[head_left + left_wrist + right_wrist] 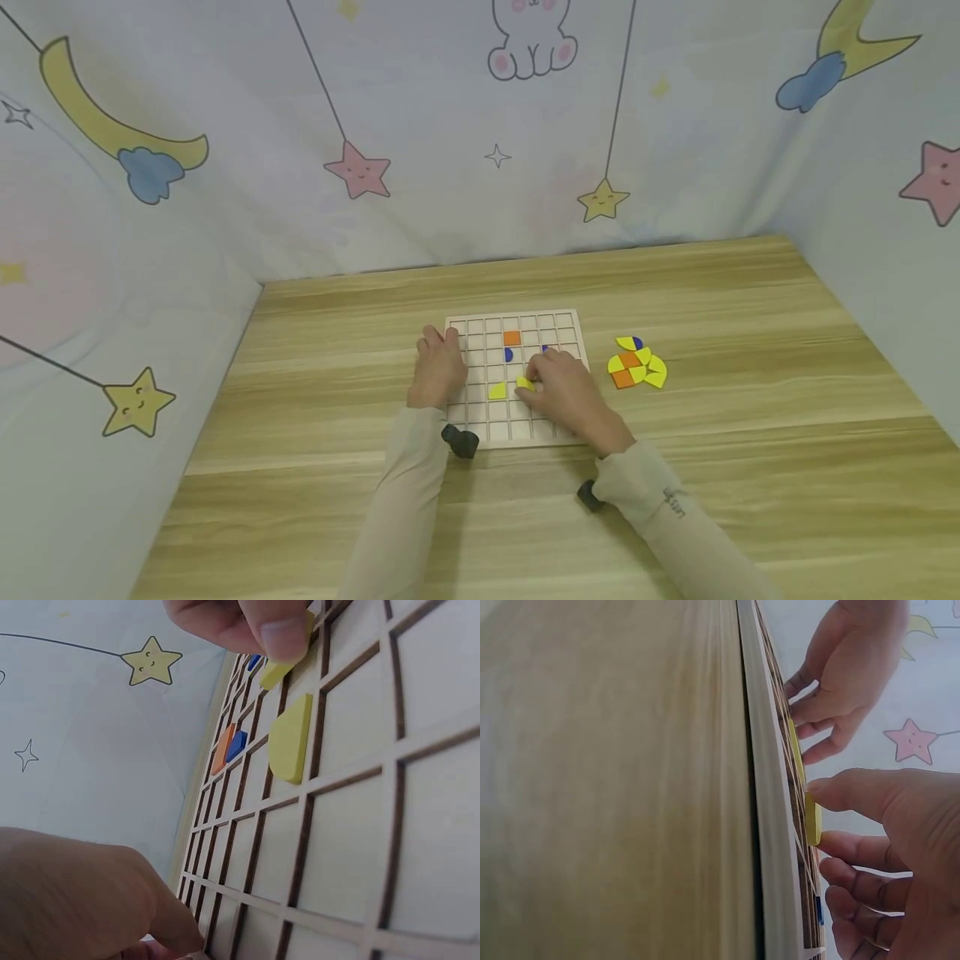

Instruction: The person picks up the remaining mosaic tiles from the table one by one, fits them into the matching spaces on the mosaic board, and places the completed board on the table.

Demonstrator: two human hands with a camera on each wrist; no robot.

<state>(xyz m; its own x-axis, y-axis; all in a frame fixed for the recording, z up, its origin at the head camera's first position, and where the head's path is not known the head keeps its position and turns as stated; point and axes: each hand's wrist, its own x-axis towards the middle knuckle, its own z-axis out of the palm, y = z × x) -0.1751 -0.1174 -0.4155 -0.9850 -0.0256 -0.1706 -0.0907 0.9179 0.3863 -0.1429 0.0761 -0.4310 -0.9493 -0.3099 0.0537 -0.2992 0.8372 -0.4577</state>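
Observation:
A square wooden grid board (pixel 477 431) lies on the table under both hands. My left hand (pixel 438 368) grips its left edge with bent fingers. My right hand (pixel 566 392) pinches a flat yellow piece (pixel 813 819) between thumb and index finger, low over a cell right of the middle. Beside that cell, to the left, lies a yellow piece with one rounded corner (pixel 497 391). Farther up sit an orange square (pixel 512 338) and a blue half-round piece (pixel 508 355). Another blue piece (pixel 545 348) is partly hidden behind the right hand's fingers.
A loose cluster of yellow, orange and blue pieces (pixel 624 379) lies on the wooden table (pixel 720 350) right of the board. Dark wrist cameras show at the left cuff (pixel 420 429) and the right cuff (pixel 633 479). A printed curtain (pixel 450 108) stands behind the table.

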